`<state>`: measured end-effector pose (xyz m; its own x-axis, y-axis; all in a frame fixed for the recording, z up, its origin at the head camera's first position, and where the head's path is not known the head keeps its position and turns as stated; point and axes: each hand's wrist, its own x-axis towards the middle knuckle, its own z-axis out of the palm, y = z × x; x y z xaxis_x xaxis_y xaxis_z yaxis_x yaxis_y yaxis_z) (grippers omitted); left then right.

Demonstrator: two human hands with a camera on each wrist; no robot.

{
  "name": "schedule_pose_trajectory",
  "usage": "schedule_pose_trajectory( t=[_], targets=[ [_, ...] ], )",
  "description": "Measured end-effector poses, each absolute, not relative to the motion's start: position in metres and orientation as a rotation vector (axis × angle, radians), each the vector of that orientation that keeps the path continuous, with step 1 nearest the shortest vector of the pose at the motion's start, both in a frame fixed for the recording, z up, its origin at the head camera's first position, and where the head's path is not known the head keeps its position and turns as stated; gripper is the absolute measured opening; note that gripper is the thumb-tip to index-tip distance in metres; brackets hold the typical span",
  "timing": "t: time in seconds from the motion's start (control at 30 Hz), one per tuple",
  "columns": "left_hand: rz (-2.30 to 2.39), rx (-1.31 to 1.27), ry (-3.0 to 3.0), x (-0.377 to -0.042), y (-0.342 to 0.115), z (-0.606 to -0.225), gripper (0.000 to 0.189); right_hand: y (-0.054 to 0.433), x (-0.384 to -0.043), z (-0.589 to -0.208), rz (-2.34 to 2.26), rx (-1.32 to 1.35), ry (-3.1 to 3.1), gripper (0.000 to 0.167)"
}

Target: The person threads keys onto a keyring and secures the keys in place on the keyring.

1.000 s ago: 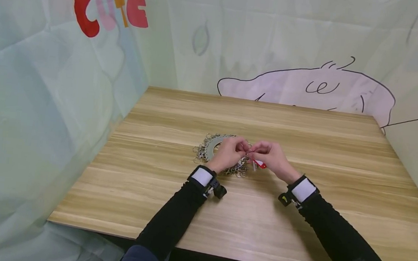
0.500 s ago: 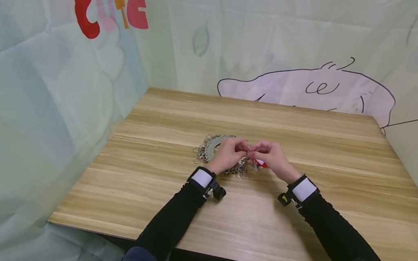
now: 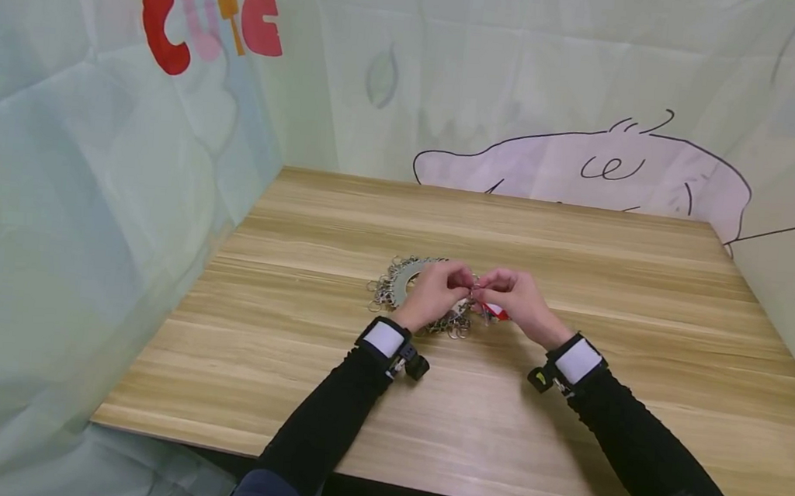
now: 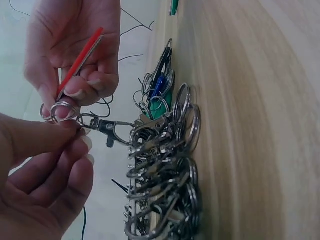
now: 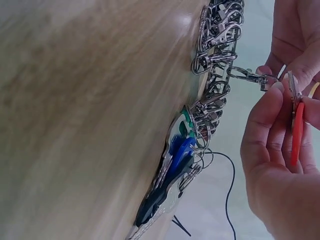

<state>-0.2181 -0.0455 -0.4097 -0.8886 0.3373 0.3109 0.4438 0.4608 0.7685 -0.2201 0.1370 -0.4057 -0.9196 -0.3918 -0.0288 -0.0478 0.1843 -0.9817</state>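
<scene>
In the head view my left hand (image 3: 432, 293) and right hand (image 3: 516, 300) meet over a grey metal ring (image 3: 402, 276) crowded with snap hooks and split rings. Fingertips of both hands pinch a small split ring (image 4: 62, 111) between them. From the right hand's side, a key (image 5: 294, 90) and a red key tag (image 4: 80, 60) stick out, lying against that palm in the right wrist view. A snap hook (image 4: 110, 131) stretches from the grey ring to the left fingertips, its swivel end close to the split ring. Fingers partly hide where they join.
Keys with blue (image 5: 182, 152), green and black tags hang on the ring's near side in the right wrist view. The wooden table (image 3: 278, 340) meets a printed fabric backdrop (image 3: 356, 66). Both wrists wear cameras (image 3: 418, 368) that stand out toward the table.
Both hands stay in nearly the same place, with the fingertips together. The red tag beneath the right hand has tilted slightly.
</scene>
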Motion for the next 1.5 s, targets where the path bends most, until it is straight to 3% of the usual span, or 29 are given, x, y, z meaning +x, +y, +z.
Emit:
schedule_pose_trajectory(
  t=[1.23, 1.5],
  targets=[
    [-1.374, -0.76, -2.544, -0.2193, -0.0451, -0.4106, 0.013, 0.1345, -0.2217, -0.4068, -1.841, -0.415, 2.198, 0.017],
    [-1.374, -0.739, -2.557, -0.2193, -0.046, -0.4108, 0.016, 0.1327, -0.2161, -0.401, -1.771, -0.532, 2.298, 0.017]
  ],
)
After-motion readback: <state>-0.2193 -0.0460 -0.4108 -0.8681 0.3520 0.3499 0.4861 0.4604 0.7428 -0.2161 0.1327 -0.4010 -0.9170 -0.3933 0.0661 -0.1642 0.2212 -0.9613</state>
